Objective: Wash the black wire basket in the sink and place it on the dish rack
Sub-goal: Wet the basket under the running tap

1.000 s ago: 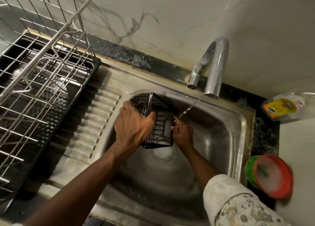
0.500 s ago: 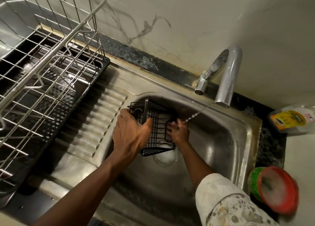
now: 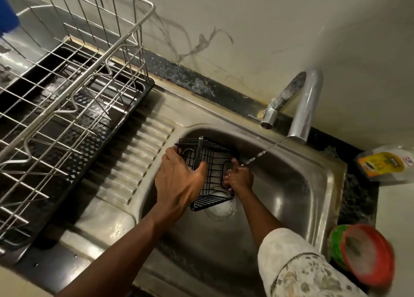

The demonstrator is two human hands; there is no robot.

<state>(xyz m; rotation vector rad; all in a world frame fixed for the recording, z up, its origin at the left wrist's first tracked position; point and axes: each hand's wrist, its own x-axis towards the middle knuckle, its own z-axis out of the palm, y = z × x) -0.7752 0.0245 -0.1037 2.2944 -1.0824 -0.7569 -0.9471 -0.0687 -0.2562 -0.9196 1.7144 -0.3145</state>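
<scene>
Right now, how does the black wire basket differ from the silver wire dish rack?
The black wire basket is small, tilted in the steel sink, gripped by left hand and right hand; the silver wire dish rack is large, upright, untouched. Both are open wire grids.

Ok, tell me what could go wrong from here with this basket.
1. The thin water stream lands by the right hand, so the side of the black wire basket under the left hand may go unrinsed.
2. Wet wires could slip from both hands on the lift to the dish rack.
3. The right sleeve is near the red-rimmed tub on the sink edge and might knock it.
</scene>
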